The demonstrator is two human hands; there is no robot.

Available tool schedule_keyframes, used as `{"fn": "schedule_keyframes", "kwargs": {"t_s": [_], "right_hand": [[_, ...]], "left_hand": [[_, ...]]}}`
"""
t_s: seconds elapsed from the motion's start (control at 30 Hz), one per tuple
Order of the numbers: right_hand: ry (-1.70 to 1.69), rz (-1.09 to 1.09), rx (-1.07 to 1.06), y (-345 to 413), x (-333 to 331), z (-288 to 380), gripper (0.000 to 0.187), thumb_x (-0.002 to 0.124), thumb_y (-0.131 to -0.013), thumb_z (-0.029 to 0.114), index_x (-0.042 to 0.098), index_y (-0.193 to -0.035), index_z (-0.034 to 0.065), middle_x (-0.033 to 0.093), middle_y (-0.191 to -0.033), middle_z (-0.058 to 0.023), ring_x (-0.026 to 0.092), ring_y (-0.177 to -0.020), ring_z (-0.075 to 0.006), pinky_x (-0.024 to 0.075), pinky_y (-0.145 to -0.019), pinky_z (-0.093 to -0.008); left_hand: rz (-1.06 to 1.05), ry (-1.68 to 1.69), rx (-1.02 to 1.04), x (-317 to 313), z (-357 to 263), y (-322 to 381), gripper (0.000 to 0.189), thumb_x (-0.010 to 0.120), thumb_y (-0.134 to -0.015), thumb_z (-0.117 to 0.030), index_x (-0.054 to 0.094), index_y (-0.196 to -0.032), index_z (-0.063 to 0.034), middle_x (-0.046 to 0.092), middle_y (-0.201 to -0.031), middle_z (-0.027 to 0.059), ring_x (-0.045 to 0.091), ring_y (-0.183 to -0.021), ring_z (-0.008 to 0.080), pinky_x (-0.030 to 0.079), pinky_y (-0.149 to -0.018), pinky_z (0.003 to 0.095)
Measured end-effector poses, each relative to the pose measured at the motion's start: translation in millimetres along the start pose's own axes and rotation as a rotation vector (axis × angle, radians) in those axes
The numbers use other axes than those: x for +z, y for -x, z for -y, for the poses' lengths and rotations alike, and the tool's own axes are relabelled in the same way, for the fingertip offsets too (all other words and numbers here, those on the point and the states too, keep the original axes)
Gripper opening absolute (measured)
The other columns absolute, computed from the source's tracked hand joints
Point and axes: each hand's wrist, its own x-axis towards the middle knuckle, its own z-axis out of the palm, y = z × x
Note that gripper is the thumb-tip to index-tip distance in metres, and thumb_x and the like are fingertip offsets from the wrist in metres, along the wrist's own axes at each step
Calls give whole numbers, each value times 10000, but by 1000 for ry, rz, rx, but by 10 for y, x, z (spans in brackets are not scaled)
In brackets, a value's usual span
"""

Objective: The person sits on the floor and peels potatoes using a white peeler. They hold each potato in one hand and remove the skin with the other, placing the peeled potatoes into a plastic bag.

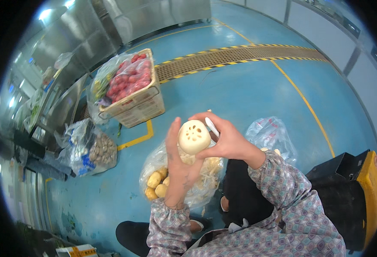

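Observation:
A pale peeled lotus root (194,137) is held up between both hands, its end with the holes facing the camera. My left hand (180,160) grips it from the left side. My right hand (228,138) grips its right side and also holds a tool with a white handle (212,127); the tool's working end is hidden. Below the hands an open clear plastic bag (146,163) lies on the floor, with peelings (209,175) and several yellowish peeled potatoes (154,180) in it. To the right, pale pieces show at another plastic bag (269,128).
A plastic crate (143,110) with bagged red round produce (129,82) stands ahead on the left. Nearer on the left is a bag of brownish produce (103,149). A floor drain grate (233,61) crosses behind; a black and yellow machine (346,192) stands at the right.

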Motion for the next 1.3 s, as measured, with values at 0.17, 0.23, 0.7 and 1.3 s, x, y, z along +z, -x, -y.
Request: {"fn": "schedule_keyframes", "kwargs": {"t_s": [0.17,0.23,0.7,1.3], "right_hand": [[245,-140,-100,150,-518,-409,819,991,-679,179,609,-1400,103,736,-1303,-131,712,-1225,-311,541,-1041,-402],[270,-236,-25,322,-740,-809,809,992,-684,182,612,-1393,106,738,-1290,-123,714,-1214,-286,539,-1042,-397],[-94,-1175,976,3050,-1804,-3494,719,913,-789,90,577,-1411,-44,730,-1234,-126,732,-1099,-257,610,-925,-380],[713,-697,1080,2300,-2760,-4467,399,803,-840,402,806,-1039,57,776,-820,-148,743,-701,-281,573,-663,-405]], "left_hand": [[19,126,-272,81,346,193,1029,828,-825,-19,262,-1684,-67,386,-1678,157,466,-1496,354,408,-1224,490],[44,159,-459,66,693,466,1001,817,-839,-9,273,-1678,-57,399,-1664,174,505,-1456,356,436,-1191,473],[444,-157,-1258,-381,2691,2726,649,803,-916,-205,556,-1465,38,631,-1391,207,649,-1200,306,541,-1022,412],[204,-301,-1011,-135,3313,3238,381,749,-884,-173,670,-1204,18,696,-1024,179,686,-959,330,548,-889,440]]}}
